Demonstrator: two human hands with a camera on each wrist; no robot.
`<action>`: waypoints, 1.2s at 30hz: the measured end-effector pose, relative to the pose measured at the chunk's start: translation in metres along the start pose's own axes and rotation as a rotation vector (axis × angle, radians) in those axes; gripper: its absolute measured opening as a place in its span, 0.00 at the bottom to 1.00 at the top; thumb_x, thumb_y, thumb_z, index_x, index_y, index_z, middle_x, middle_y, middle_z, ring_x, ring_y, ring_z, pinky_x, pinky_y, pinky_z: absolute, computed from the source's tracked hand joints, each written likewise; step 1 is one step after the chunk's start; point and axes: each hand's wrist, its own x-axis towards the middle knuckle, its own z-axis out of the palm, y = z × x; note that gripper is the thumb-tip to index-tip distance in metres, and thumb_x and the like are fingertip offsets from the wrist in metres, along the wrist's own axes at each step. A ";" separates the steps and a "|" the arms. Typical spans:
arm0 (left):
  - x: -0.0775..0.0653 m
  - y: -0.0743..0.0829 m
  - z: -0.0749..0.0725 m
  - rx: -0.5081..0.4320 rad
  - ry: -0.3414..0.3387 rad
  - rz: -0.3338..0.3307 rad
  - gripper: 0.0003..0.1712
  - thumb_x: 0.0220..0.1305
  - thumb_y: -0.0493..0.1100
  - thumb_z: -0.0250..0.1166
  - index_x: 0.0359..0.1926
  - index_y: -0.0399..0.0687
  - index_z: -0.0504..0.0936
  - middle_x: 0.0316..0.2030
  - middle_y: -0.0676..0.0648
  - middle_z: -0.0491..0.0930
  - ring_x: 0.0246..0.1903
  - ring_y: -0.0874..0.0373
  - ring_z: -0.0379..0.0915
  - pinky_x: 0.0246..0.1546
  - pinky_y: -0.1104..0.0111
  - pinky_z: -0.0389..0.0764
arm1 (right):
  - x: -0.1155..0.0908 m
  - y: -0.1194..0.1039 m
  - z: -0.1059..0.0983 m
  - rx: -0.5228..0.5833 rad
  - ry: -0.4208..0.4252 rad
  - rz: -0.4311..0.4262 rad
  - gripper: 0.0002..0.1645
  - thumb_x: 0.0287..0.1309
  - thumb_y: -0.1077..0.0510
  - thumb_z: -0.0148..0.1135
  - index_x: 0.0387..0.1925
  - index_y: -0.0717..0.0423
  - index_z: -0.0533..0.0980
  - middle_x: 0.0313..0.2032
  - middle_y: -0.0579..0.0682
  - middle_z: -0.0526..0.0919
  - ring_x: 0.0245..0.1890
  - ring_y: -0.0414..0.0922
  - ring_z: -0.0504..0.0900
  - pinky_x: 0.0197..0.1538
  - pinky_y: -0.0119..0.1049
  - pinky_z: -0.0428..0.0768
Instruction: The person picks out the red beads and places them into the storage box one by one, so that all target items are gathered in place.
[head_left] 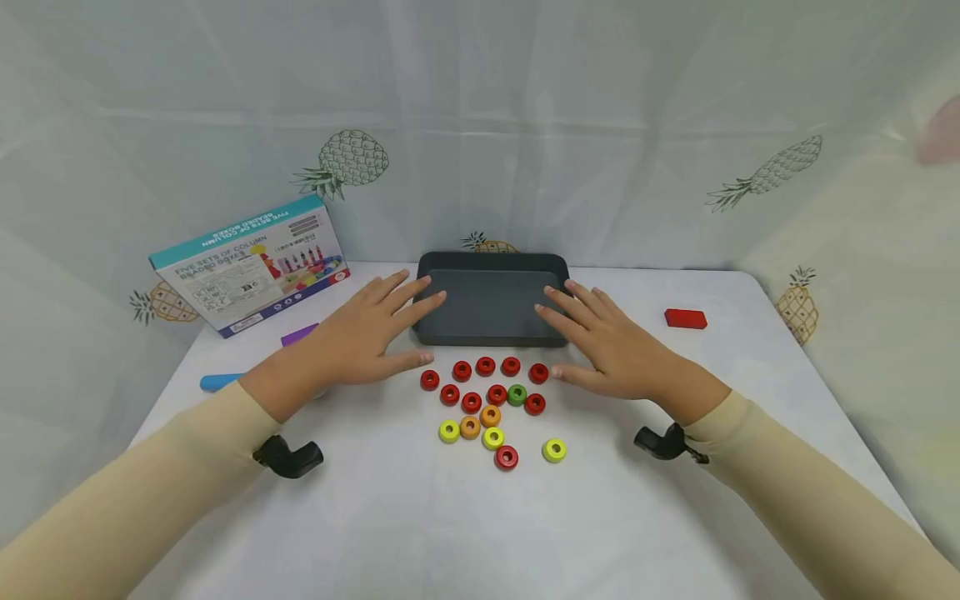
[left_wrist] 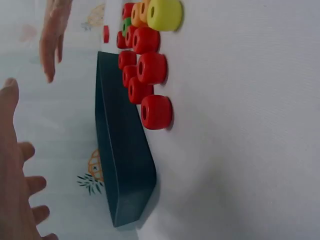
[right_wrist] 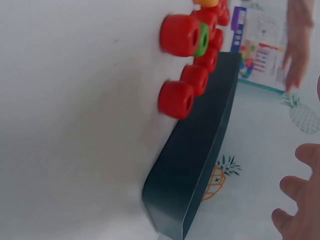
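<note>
In the head view my left hand (head_left: 371,329) is spread, palm down, over the left end of a dark rectangular tray (head_left: 491,340). My right hand (head_left: 611,346) mirrors it at the tray's right end, fingers spread and holding nothing. Between and in front of the hands lie ring-shaped beads with centre holes: several red beads (head_left: 485,367), a green bead (head_left: 517,395), orange beads (head_left: 470,427) and yellow beads (head_left: 554,451). Both wrist views show the fingers held above the tray's height. A red bead (right_wrist: 176,99) sits close to the tray's near side in the right wrist view.
A cardboard box (head_left: 255,267) printed with beads leans at the back left. Near my left forearm are a purple block (head_left: 298,334) and a blue stick-like piece (head_left: 219,382), both partly hidden. A red block (head_left: 686,318) lies at the right. Pineapple-print cloth hangs behind the table.
</note>
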 end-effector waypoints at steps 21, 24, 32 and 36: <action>0.092 -0.044 0.014 -0.951 -0.107 -0.651 0.41 0.71 0.40 0.57 0.79 0.42 0.50 0.74 0.36 0.56 0.66 0.37 0.65 0.47 0.52 0.86 | -0.016 -0.009 -0.006 0.255 0.073 0.090 0.41 0.62 0.40 0.66 0.71 0.51 0.67 0.67 0.49 0.72 0.65 0.49 0.73 0.63 0.49 0.78; 0.096 -0.046 0.018 -0.970 -0.118 -0.663 0.41 0.69 0.36 0.56 0.79 0.40 0.49 0.72 0.33 0.57 0.64 0.38 0.68 0.51 0.51 0.85 | -0.017 -0.012 -0.001 0.325 0.020 0.154 0.38 0.62 0.41 0.67 0.69 0.49 0.68 0.62 0.48 0.76 0.58 0.48 0.79 0.56 0.46 0.83; 0.099 -0.051 0.026 -1.011 -0.138 -0.668 0.43 0.67 0.32 0.56 0.79 0.40 0.49 0.70 0.33 0.61 0.61 0.39 0.72 0.57 0.51 0.81 | -0.019 -0.016 0.024 0.484 -0.011 0.259 0.31 0.58 0.49 0.72 0.61 0.55 0.74 0.54 0.51 0.82 0.49 0.47 0.82 0.47 0.41 0.86; 0.100 -0.049 0.025 -1.011 -0.140 -0.653 0.43 0.67 0.31 0.56 0.79 0.40 0.49 0.69 0.33 0.63 0.61 0.39 0.73 0.57 0.50 0.81 | -0.018 -0.017 0.035 0.577 -0.009 0.320 0.29 0.56 0.54 0.74 0.58 0.57 0.77 0.52 0.50 0.83 0.47 0.45 0.83 0.47 0.38 0.86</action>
